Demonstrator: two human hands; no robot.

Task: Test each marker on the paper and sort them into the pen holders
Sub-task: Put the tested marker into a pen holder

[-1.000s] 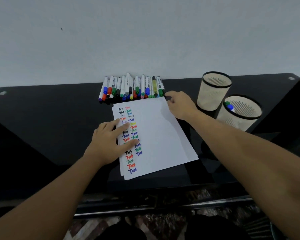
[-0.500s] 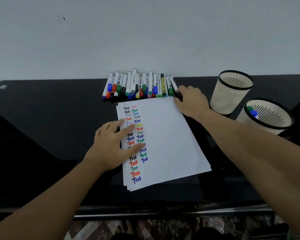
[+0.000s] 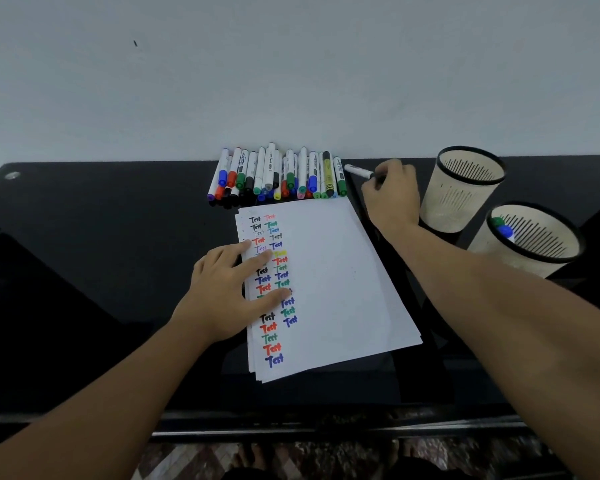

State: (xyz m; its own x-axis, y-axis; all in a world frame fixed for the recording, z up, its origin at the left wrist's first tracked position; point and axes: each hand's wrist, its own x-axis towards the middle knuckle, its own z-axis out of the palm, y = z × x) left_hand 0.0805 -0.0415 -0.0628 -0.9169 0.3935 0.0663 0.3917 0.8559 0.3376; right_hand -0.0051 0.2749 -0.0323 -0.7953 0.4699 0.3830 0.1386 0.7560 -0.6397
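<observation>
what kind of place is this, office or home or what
Probably a desk at home or in a small office: a glossy black desktop against a plain pale wall, holding a row of markers and two mesh pen holders.

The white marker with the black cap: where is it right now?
The white marker with the black cap is in the right hand, lifted between the marker row and the far beige pen holder.

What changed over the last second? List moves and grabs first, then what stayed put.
The right hand took a marker from the right end of the row and lifted it clear, toward the holders. The left hand stays flat on the paper; row, paper and both holders have not moved.
</observation>
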